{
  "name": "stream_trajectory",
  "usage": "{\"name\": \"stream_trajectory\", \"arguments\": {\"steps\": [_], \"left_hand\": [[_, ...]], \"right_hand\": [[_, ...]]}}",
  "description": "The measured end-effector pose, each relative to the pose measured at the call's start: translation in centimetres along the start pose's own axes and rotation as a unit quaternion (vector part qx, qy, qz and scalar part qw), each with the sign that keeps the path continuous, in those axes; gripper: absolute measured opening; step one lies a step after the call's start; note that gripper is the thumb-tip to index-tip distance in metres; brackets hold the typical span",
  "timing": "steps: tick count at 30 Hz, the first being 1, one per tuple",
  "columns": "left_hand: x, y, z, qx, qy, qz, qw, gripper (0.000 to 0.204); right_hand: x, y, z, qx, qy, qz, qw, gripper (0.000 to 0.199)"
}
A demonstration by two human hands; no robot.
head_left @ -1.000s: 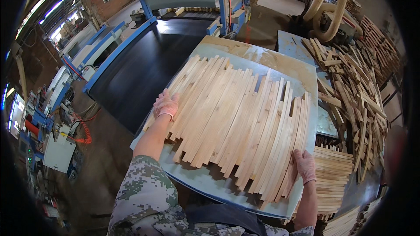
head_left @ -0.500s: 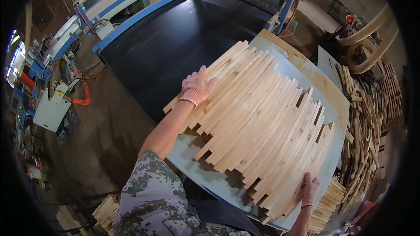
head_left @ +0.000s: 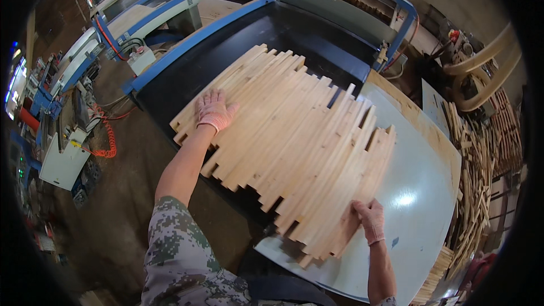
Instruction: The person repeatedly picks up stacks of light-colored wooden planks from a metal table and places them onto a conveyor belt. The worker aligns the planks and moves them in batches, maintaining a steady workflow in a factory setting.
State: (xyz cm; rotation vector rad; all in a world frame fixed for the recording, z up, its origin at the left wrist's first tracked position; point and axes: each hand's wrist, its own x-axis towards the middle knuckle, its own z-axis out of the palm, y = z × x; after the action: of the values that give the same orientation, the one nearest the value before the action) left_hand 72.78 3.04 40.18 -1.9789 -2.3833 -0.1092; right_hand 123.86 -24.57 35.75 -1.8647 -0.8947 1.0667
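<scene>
A wide batch of pale wooden slats (head_left: 294, 136) lies side by side, half on the black conveyor belt (head_left: 226, 56) and half on the pale grey table top (head_left: 419, 192). My left hand (head_left: 214, 111), in a pink glove, presses flat on the slats at their left edge, fingers spread. My right hand (head_left: 369, 221), also gloved, rests flat against the near right end of the slats. Neither hand grips a slat.
A blue-framed machine (head_left: 340, 5) stands at the far end of the belt. Loose wood strips (head_left: 476, 181) are heaped to the right of the table. More blue machines (head_left: 62, 79) and an orange coiled cable (head_left: 105, 136) stand on the left over a dusty floor.
The batch of slats has slid from the grey table onto the black belt, away and to the left. Both hands moved along with it.
</scene>
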Motion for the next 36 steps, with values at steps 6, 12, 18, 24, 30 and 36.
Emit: {"name": "stream_trajectory", "arguments": {"steps": [6,12,18,24,30,36], "left_hand": [[7.0,-13.0,-3.0,-0.029,-0.026,0.057,0.998,0.093],[2.6,-13.9,-2.5,-0.072,-0.031,0.104,0.991,0.091],[2.3,-14.7,-1.1,-0.016,0.015,0.122,0.992,0.090],[7.4,-19.5,1.1,-0.021,0.080,0.234,0.969,0.076],[14.5,-25.4,0.7,-0.031,-0.024,0.183,0.982,0.069],[6.8,-17.4,-1.6,-0.499,-0.150,0.245,0.817,0.063]], "right_hand": [[0.9,-17.4,25.1,0.018,-0.099,-0.043,0.994,0.032],[3.3,-22.2,38.8,0.031,-0.180,-0.034,0.983,0.038],[6.4,-22.3,42.7,0.028,-0.223,-0.034,0.974,0.045],[3.2,-23.8,43.7,0.046,-0.225,-0.101,0.968,0.057],[-6.6,-19.6,41.0,0.075,-0.432,-0.132,0.889,0.030],[-19.7,-11.5,33.6,0.337,-0.463,-0.074,0.816,0.020]]}}
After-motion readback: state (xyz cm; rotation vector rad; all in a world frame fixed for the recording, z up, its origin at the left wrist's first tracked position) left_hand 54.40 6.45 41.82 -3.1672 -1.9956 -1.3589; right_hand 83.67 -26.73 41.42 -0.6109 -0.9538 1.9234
